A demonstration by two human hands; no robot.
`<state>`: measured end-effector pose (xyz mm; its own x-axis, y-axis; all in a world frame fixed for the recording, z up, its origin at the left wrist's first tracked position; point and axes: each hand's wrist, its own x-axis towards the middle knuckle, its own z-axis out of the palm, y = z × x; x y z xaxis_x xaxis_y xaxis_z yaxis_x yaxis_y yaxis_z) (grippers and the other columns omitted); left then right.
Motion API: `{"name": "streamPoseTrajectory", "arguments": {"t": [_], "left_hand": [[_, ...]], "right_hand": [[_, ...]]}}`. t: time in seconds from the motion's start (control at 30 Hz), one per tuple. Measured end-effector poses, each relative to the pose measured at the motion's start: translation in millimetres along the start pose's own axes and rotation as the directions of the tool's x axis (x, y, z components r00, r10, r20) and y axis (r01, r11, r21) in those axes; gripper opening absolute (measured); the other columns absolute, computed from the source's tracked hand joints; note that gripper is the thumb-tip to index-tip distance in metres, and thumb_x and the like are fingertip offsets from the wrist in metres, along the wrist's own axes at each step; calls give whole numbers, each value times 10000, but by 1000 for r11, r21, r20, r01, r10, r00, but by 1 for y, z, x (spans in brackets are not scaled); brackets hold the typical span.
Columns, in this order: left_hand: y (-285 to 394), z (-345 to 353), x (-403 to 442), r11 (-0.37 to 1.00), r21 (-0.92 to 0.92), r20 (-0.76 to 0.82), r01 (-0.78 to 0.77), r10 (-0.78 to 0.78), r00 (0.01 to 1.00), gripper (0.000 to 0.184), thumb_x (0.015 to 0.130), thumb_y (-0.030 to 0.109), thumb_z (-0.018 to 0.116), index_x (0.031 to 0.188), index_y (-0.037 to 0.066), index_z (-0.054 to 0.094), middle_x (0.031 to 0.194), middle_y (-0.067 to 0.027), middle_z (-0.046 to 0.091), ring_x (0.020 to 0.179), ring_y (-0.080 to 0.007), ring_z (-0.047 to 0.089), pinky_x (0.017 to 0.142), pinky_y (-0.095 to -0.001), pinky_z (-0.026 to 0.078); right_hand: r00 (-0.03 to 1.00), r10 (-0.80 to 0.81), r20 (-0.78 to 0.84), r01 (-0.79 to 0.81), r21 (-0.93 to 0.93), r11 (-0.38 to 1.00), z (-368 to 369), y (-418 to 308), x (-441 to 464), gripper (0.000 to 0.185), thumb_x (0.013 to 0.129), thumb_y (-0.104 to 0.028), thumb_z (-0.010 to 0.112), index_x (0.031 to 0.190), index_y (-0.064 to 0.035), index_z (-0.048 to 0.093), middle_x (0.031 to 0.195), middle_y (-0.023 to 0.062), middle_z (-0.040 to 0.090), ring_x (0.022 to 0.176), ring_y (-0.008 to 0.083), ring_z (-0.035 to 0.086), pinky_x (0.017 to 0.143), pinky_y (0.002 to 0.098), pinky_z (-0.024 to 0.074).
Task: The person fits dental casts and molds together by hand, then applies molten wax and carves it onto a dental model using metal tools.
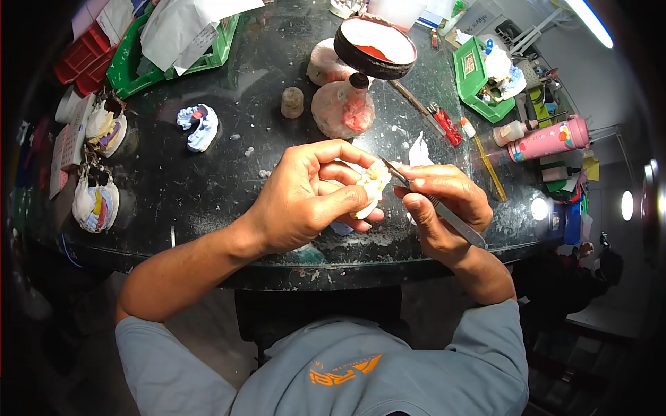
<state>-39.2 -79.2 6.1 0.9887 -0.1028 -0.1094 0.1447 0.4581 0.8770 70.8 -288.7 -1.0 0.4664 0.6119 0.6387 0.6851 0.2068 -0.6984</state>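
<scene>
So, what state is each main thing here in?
Small cream-white dental model: held in the left grip.
Slim silver metal tool: held in the right grip, tip close to the model.
Black tabletop: scuffed, speckled white.
Horseshoe-shaped blue-and-white model: set down on the tabletop.
Squat pink-stained bottle with black neck: upright.
Left green plastic tray: loaded with white papers.
Right green plastic tray: holding pale models.

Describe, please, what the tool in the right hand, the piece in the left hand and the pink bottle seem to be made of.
Tool in the right hand: probably steel, smooth, judging by its grey shine.
Piece in the left hand: perhaps plaster or resin, cream-white; too small to tell.
Pink bottle: smooth and printed; could be coated metal or plastic.
</scene>
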Motion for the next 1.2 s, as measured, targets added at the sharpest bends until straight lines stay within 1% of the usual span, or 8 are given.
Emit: {"name": "streamPoseTrajectory", "arguments": {"t": [0.07,0.17,0.27,0.37,0.57,0.67,0.77,1.2], "left_hand": [[0,0,0,1000,3,-1,5,-5,1000,373,966,89,639,1281,-72,522,1074,-193,701,933,-252,743,756,-332,646],[-3,-1,1,1000,6,-7,0,0,1000,367,961,89,646,1268,-73,525,1037,-175,698,928,-253,743,755,-327,646],[0,3,1,999,33,-12,3,-3,1000,369,952,58,654,1268,-77,521,1021,-162,680,922,-255,744,752,-324,648],[-4,4,2,996,80,-29,-39,41,999,371,938,17,664,1267,-75,521,1045,-158,653,917,-256,744,754,-318,647],[-7,5,1,994,75,-29,-82,84,996,376,937,-7,668,1278,-61,520,1102,-162,635,948,-255,740,759,-306,642],[-5,7,0,993,97,-29,-64,68,997,378,939,-9,665,1283,-59,516,1106,-160,638,964,-252,737,756,-305,642],[-5,8,-1,993,102,-25,-60,63,998,375,940,-10,664,1282,-55,518,1112,-162,642,971,-252,737,756,-304,643],[-8,8,-2,992,107,-39,-63,67,997,371,928,-38,646,1276,-54,517,1118,-173,650,953,-246,742,751,-291,640]], "right_hand": [[999,-34,24,35,-40,999,-1,-1,3,240,818,49,804,1020,44,675,1015,232,732,965,287,743,826,352,608],[1000,-22,-16,22,11,1000,4,1,2,248,807,82,792,1023,46,677,1009,227,733,989,302,741,846,360,609],[999,-39,24,40,-26,999,-1,1,4,247,806,99,777,1026,48,676,1007,220,732,1016,319,736,871,371,607],[1000,-6,27,7,-19,1000,-2,-1,3,249,802,116,764,1025,52,674,1007,217,731,1033,331,732,903,399,601],[999,9,-34,-3,169,986,2,-3,-4,210,839,128,708,1013,31,641,973,198,707,977,294,728,987,527,571],[999,20,-38,-11,228,974,5,-1,-3,199,856,128,687,994,15,598,945,182,683,952,267,718,999,568,559],[999,1,-53,14,284,959,5,3,-7,206,862,131,679,977,9,561,940,173,665,956,265,715,1001,567,559],[999,35,-11,-32,220,975,4,-4,-8,239,850,141,686,971,7,529,953,180,655,958,284,721,1003,544,565]]}}
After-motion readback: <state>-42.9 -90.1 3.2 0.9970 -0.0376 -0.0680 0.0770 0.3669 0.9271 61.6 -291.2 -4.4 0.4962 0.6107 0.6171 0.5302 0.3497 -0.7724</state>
